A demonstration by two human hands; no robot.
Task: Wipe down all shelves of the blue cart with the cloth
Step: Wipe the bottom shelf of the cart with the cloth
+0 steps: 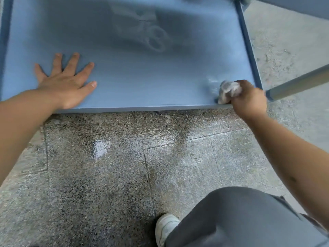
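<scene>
A blue cart shelf point(135, 82) fills the upper part of the head view, low above the floor. My left hand point(68, 81) lies flat on its front left area, fingers spread and straight. My right hand point(249, 98) grips a crumpled grey-white cloth point(228, 90) and presses it on the shelf's front right corner, at the front edge. A wet streak shows on the blue surface just left of the cloth. A faint reflection of scissors-like shapes appears on the shelf farther back.
A grey metal cart leg point(299, 84) slants out at the right beside my right hand. The speckled stone floor point(106, 166) below the shelf is wet and shiny. My knee in dark trousers point(240, 220) and a white shoe point(165, 227) are at bottom right.
</scene>
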